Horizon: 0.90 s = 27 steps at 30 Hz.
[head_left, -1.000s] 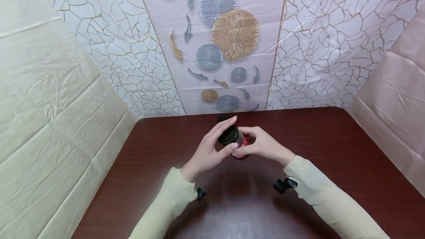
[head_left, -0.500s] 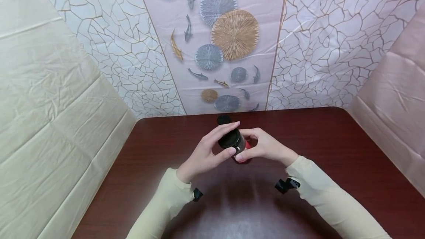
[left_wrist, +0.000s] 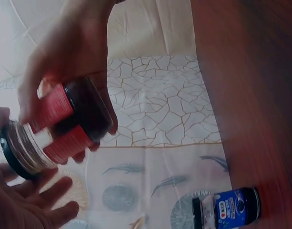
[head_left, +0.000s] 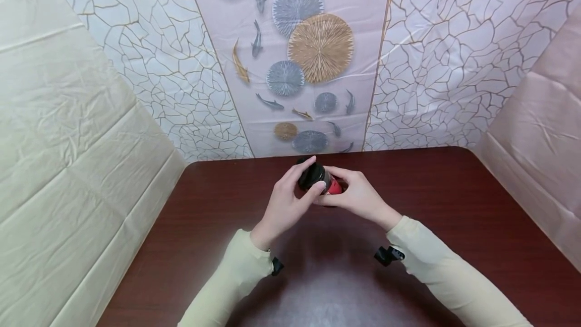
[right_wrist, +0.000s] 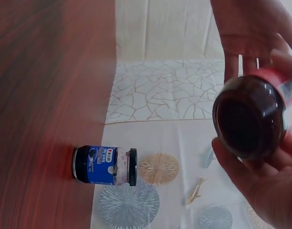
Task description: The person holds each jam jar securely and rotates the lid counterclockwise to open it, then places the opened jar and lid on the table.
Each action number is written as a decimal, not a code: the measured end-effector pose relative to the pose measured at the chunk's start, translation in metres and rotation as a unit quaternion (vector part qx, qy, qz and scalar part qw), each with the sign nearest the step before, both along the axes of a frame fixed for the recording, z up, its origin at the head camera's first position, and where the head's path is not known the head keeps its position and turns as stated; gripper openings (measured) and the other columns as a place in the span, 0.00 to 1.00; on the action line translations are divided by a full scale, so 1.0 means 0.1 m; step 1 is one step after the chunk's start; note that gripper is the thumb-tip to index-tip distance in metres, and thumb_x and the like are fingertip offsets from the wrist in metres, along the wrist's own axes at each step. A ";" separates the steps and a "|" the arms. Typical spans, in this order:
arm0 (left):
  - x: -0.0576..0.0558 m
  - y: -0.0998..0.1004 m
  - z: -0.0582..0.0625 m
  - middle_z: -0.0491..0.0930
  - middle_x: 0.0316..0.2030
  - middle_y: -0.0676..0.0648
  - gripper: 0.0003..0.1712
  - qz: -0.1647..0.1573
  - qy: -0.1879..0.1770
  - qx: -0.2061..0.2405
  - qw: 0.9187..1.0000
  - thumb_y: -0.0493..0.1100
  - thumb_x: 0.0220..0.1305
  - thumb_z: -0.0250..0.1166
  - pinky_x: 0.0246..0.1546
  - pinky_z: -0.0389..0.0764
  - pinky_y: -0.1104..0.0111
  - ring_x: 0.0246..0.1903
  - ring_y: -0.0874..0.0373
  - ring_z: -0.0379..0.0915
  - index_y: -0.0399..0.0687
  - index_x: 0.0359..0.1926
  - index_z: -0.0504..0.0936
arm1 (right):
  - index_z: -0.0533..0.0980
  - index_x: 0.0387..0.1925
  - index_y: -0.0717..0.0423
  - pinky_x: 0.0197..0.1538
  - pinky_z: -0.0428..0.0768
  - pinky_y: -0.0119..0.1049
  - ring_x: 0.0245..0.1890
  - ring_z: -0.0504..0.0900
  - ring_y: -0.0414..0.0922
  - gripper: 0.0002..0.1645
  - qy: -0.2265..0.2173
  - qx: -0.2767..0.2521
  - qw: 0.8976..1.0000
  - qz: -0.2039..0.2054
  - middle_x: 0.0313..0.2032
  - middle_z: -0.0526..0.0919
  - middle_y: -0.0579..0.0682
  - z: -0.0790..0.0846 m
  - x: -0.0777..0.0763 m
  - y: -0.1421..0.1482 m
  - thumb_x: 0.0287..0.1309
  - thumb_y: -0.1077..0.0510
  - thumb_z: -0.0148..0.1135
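Between both hands, a glass jar with a red label and dark contents is held tilted above the table. My right hand grips the jar's body around the label. My left hand has its thumb and fingers around the dark lid, which sits on the jar's neck. From the left wrist, the lid's rim and the clear glass neck show beside the red label. The jar's dark, rounded base faces the right wrist camera. Part of the label is covered by the right fingers.
A second jar with a blue label and black lid stands upright on the brown table. In the head view it is mostly hidden behind the left fingers. Patterned cloth hangs behind the table, with plain cloth at both sides.
Compared with half a second ago, both hands and the held jar have risen slightly in the head view. The left fingers have shifted on the lid and now cover more of the standing jar.
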<state>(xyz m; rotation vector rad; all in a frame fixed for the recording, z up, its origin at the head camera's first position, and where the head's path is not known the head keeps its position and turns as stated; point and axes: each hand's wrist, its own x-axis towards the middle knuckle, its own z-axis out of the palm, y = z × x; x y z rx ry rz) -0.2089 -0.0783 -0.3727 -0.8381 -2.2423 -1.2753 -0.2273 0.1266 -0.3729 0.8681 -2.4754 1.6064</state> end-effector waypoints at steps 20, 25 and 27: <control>0.10 -0.27 0.19 0.62 0.74 0.52 0.39 -0.197 0.004 -0.123 0.973 0.45 0.69 0.67 0.69 0.66 0.60 0.72 0.57 0.58 0.53 0.77 0.62 | 0.77 0.60 0.52 0.43 0.83 0.37 0.41 0.84 0.47 0.33 -0.054 -0.034 0.984 0.167 0.48 0.85 0.50 -0.02 0.11 0.10 0.51 0.59 0.78; 0.11 -0.32 0.21 0.65 0.72 0.53 0.38 -0.204 -0.008 -0.136 0.969 0.46 0.69 0.67 0.68 0.66 0.60 0.70 0.58 0.61 0.55 0.76 0.63 | 0.77 0.61 0.50 0.45 0.83 0.37 0.43 0.84 0.47 0.35 -0.046 -0.019 0.986 0.157 0.49 0.86 0.47 -0.03 0.12 0.11 0.50 0.57 0.79; 0.10 -0.32 0.19 0.66 0.71 0.52 0.38 -0.197 -0.006 -0.134 0.971 0.47 0.69 0.68 0.68 0.67 0.60 0.70 0.58 0.62 0.54 0.76 0.65 | 0.78 0.61 0.48 0.45 0.83 0.37 0.43 0.84 0.47 0.35 -0.044 -0.013 0.988 0.147 0.48 0.86 0.46 -0.04 0.12 0.11 0.50 0.56 0.79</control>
